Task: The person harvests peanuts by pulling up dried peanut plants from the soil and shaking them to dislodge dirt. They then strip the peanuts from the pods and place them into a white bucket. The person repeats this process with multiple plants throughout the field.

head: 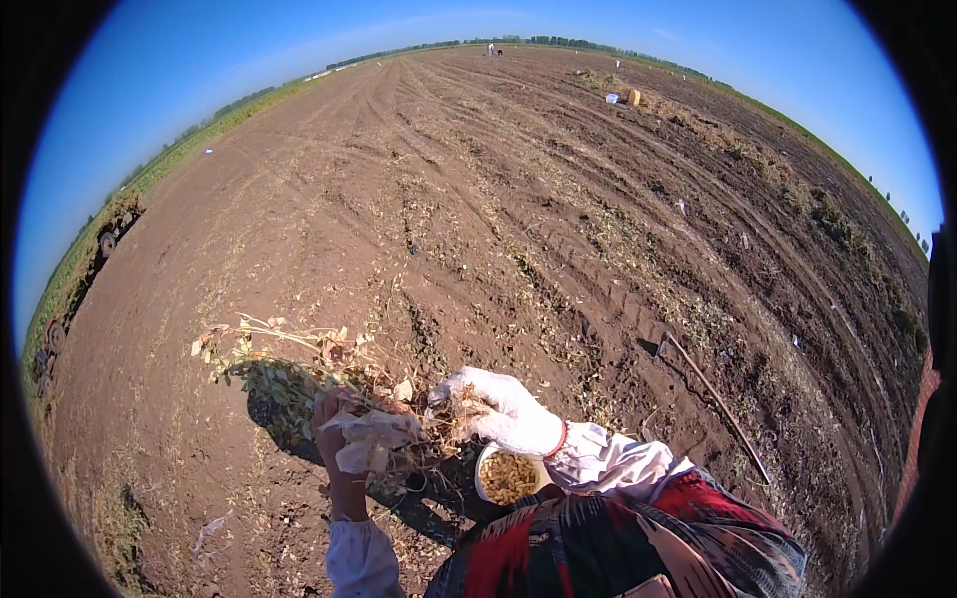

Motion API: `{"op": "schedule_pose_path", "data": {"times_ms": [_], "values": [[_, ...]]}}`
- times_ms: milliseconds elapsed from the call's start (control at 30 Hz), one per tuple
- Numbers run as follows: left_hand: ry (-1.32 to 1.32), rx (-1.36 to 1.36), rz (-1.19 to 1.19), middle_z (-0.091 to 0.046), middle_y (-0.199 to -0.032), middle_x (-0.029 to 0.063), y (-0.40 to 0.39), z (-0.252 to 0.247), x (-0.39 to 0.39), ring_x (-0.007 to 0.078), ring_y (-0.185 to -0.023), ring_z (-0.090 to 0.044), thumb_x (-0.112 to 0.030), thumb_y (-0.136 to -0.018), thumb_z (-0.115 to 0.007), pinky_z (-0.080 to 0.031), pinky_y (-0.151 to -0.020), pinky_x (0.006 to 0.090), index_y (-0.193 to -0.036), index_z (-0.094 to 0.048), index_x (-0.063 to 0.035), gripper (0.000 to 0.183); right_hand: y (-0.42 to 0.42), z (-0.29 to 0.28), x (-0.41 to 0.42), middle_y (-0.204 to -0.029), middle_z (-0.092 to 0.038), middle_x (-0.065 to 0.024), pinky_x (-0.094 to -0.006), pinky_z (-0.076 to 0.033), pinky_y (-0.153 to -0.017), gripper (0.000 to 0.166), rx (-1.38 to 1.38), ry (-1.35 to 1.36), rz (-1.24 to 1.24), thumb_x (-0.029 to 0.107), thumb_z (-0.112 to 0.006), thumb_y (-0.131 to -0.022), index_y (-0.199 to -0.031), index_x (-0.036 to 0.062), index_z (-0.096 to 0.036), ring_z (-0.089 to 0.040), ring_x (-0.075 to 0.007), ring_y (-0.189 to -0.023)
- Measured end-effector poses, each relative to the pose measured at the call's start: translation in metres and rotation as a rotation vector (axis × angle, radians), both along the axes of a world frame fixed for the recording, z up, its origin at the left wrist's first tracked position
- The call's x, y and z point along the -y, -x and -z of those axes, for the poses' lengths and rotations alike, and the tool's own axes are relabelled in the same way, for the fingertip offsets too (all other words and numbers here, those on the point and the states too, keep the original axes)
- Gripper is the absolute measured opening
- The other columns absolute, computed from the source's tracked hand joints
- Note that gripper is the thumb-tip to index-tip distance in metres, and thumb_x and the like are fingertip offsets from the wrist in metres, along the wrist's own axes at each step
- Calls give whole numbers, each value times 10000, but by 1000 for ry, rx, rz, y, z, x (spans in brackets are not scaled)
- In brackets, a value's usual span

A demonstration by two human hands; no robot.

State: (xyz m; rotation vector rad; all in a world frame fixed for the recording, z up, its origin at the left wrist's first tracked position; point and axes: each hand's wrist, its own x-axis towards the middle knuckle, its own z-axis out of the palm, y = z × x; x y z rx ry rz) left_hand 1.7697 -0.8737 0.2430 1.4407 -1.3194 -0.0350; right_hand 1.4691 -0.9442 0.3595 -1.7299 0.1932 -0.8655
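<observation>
My left hand [333, 441], without a glove, grips a bunch of pulled peanut plants [318, 347] by the stems. Their dry, leafy tops point away to the left. Torn whitish material, perhaps plastic film or part of a glove [374, 437], hangs over the fingers of that hand. My right hand [512, 411] wears a white knit glove with a red cuff edge. Its fingers close around the tangled roots [456, 418]; any pods inside the grip are hidden. Just below the right wrist stands a white bucket [543, 474] containing shelled-looking or whole peanuts [508, 478], partly covered by my clothing.
A long-handled hoe [718, 407] lies on the soil to the right. Leaf litter and ruts cross the field [448, 209]. Farther off are a white tub [611, 98], a yellowish container [634, 98], a loaded wheeled trailer [112, 228] and distant people [491, 50].
</observation>
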Motion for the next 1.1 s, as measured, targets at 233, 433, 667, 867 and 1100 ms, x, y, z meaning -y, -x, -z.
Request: {"op": "schedule_pose_path", "data": {"times_ms": [233, 433, 667, 867, 1100], "values": [[-39, -143, 97, -553, -1106, 92, -4, 28, 5, 284, -1057, -540, -212, -797, -672, -469, -874, 406, -1164, -534, -67, 419, 5, 0, 5, -1040, -604, -173, -396, -491, -843, 373, -92, 411, 53, 272, -562, -946, -1217, 18, -527, -621, -356, -955], [-40, -228, 152, -555, -1088, 103, -8, 41, 13, 266, -1022, -561, -180, -841, -637, -480, -874, 377, -1187, -504, -60, 389, 15, -12, 1, -982, -620, -176, -393, -491, -807, 307, -184, 351, 153, 270, -590, -930, -1134, 45, -542, -626, -351, -919], [68, -765, 329, -535, -1130, 130, 2, 51, 24, 244, -1107, -541, -184, -835, -660, -432, -979, 330, -1127, -532, -17, 360, 30, -10, 4, -867, -619, -153, -386, -480, -757, 275, -251, 267, 185, 301, -608, -917, -1051, 68, -550, -629, -343, -833], [-67, 251, 124, -541, -1088, 83, 7, 44, 19, 239, -1053, -537, -79, -856, -625, -456, -898, 317, -1237, -492, -28, 407, 38, -18, 3, -928, -617, -163, -389, -479, -771, 288, -314, 197, 220, 312, -595, -930, -1070, 65, -551, -624, -342, -871], [-228, -446, 386, -568, -1115, 82, 20, 47, 26, 171, -929, -587, -118, -914, -559, -517, -720, 291, -1303, -451, -62, 407, 39, -8, 0, -986, -550, -205, -438, -496, -758, 333, -249, 522, 321, 278, -581, -943, -1109, -7, -528, -585, -407, -898]]}}
